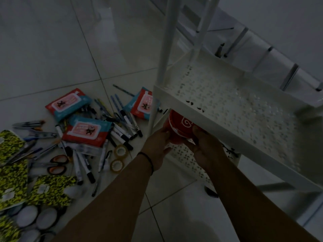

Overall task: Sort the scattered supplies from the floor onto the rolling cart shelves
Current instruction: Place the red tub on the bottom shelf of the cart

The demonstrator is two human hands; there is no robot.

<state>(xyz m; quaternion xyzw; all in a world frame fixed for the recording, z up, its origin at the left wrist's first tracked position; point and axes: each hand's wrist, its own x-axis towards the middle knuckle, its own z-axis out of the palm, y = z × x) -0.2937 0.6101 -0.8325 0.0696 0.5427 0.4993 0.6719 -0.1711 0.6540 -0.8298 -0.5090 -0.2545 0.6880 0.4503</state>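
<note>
A red round container (180, 125) with a white swirl mark sits between my two hands at the front edge of the white rolling cart's lower perforated shelf (185, 159). My left hand (158, 145) grips its left side, and my right hand (207, 148) grips its right side. Part of the container is hidden under the cart's upper perforated shelf (227, 105), which holds nothing visible. On the floor to the left lie scattered supplies: three red-and-teal wipe packs (87, 131), many markers and pens (122, 130), two tape rolls (118, 158), orange-handled scissors (57, 164) and yellow patterned packs (14, 172).
White cart posts (165, 49) rise at the shelf corners. A cart caster (210, 191) shows below the lower shelf. Round white lidded items (36, 217) lie at the bottom left. A metal chair frame (288, 75) stands behind the cart. Pale floor tiles (52, 41) spread at the upper left.
</note>
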